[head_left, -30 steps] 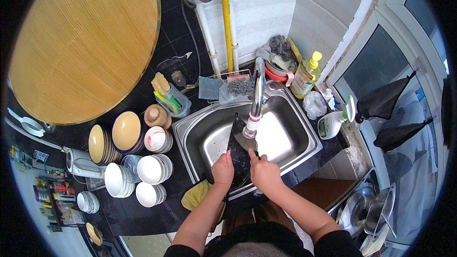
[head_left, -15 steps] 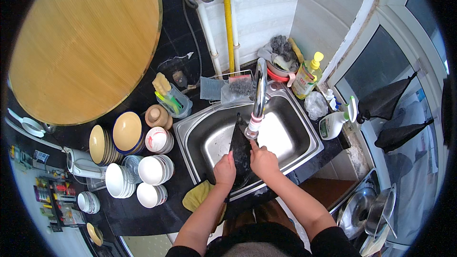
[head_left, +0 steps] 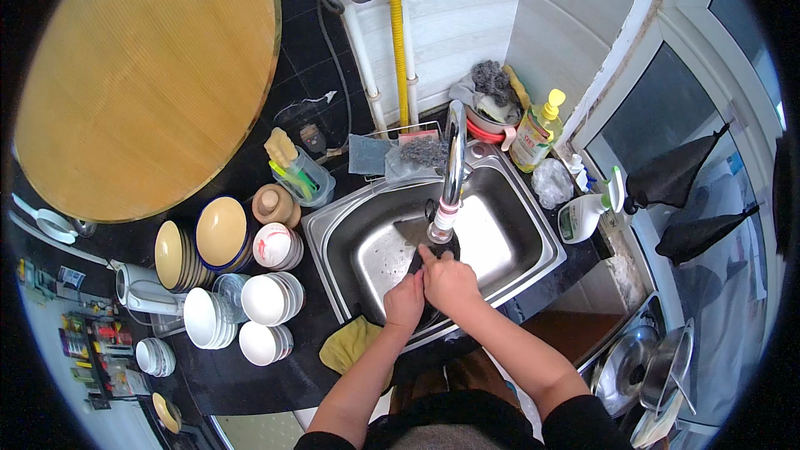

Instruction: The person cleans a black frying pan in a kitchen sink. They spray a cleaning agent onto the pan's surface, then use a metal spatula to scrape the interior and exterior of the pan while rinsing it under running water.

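Over the steel sink [head_left: 379,237], both of my hands are closed on a wet black cloth [head_left: 417,262], bunched and partly hidden by my fingers. My left hand [head_left: 405,302] pinches it from the left side. Pressed close beside it, my right hand [head_left: 451,283] grips the cloth from the right, just below the faucet [head_left: 454,167]. A dark flap with a greyish sheen shows beyond my fingertips, under the spout; I cannot make out whether it belongs to the cloth. A yellow-green rag [head_left: 346,345] lies over the sink's front left edge.
Stacked white bowls [head_left: 265,298] and yellow enamel bowls [head_left: 222,231] stand left of the sink. Behind it sit a wire rack [head_left: 371,154] with scrubbing pads and a dish soap bottle [head_left: 535,137]. A spray bottle [head_left: 583,218] stands at the right, near hanging black cloths [head_left: 679,171].
The black cloth was spread out between my hands and is now gathered up. My left hand has moved slightly right, my right hand slightly left, so they now meet.
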`<state>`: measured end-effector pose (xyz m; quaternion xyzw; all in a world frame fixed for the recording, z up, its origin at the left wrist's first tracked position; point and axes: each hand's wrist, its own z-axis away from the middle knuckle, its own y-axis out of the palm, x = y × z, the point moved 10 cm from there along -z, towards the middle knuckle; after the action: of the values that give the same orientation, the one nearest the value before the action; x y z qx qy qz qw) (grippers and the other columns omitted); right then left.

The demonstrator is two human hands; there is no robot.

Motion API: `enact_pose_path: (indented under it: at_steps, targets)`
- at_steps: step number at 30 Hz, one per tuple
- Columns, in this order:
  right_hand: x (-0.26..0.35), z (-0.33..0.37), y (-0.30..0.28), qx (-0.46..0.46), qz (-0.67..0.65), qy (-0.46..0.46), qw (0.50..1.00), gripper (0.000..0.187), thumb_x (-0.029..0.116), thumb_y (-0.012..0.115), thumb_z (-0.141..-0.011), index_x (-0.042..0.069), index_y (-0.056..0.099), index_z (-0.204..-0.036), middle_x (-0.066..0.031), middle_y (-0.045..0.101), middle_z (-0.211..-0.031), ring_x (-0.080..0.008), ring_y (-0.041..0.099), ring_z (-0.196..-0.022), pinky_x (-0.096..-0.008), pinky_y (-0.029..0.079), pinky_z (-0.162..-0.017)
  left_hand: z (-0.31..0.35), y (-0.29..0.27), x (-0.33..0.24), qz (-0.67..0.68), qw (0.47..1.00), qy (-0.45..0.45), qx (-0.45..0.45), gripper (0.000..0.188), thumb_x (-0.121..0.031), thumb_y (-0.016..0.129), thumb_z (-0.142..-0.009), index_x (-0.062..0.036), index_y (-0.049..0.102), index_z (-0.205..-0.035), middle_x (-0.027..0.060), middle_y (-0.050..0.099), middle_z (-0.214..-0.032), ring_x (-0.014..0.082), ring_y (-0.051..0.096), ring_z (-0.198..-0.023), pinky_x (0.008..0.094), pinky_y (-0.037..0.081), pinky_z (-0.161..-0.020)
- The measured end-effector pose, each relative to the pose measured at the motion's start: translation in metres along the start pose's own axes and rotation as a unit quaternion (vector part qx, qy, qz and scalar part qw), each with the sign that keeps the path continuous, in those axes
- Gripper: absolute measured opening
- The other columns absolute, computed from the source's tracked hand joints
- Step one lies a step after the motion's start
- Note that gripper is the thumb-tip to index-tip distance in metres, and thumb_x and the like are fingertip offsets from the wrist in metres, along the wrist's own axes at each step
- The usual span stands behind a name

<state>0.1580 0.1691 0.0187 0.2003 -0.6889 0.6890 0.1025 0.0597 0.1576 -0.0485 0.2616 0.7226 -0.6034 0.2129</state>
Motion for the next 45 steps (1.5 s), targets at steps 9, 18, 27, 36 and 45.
enact_pose_path:
  at_steps: [9,18,27,36,45]
  targets:
    - [-0.005,0.044,-0.044,-0.019,-0.042,0.046,0.998,0.039,0.02,0.056,-0.086,0.014,0.053,-0.124,-0.0155,0.056,-0.07,-0.0341,0.058,-0.052,-0.0438,0.049,-0.049,-0.002,-0.002,0.001,-0.028,1.0,0.002,-0.008,0.039,-0.03,0.048,-0.093,-0.0048,0.053,-0.064,0.0195,0.056,-0.057,0.0373,0.057,-0.051,0.0459,0.046,-0.049]
    - [-0.023,0.033,-0.023,0.01,-0.052,0.067,0.996,0.04,0.019,0.053,-0.087,0.013,0.052,-0.126,-0.0197,0.059,-0.072,-0.037,0.061,-0.059,-0.0446,0.051,-0.056,-0.004,-0.008,0.005,-0.021,0.999,-0.004,-0.032,0.039,-0.031,0.049,-0.093,-0.0051,0.052,-0.064,0.0198,0.056,-0.057,0.0381,0.057,-0.052,0.0463,0.046,-0.049]
    - [-0.014,0.037,-0.027,0.062,-0.074,0.056,0.994,0.038,0.021,0.052,-0.087,0.012,0.052,-0.125,-0.0212,0.061,-0.075,-0.0385,0.062,-0.063,-0.0453,0.051,-0.06,-0.006,-0.021,0.026,0.001,0.998,-0.048,-0.044,0.04,-0.031,0.047,-0.093,-0.0027,0.055,-0.066,0.0224,0.057,-0.06,0.041,0.057,-0.057,0.0483,0.045,-0.052]
    - [0.001,0.002,-0.016,0.078,-0.062,0.043,0.994,0.038,0.021,0.051,-0.087,0.011,0.053,-0.123,-0.0218,0.062,-0.076,-0.037,0.063,-0.068,-0.0441,0.052,-0.064,-0.009,-0.026,0.038,-0.007,0.997,-0.053,-0.062,0.039,-0.029,0.047,-0.093,-0.0025,0.054,-0.066,0.0215,0.057,-0.061,0.0397,0.057,-0.057,0.0468,0.046,-0.052]
    - [-0.007,-0.025,0.004,0.061,-0.075,0.066,0.993,0.038,0.021,0.051,-0.087,0.011,0.053,-0.123,-0.0217,0.063,-0.071,-0.0374,0.063,-0.069,-0.0453,0.051,-0.066,-0.013,-0.031,0.044,0.006,0.996,-0.054,-0.07,0.04,-0.028,0.046,-0.094,-0.0016,0.053,-0.065,0.0225,0.057,-0.061,0.041,0.056,-0.057,0.0478,0.045,-0.052]
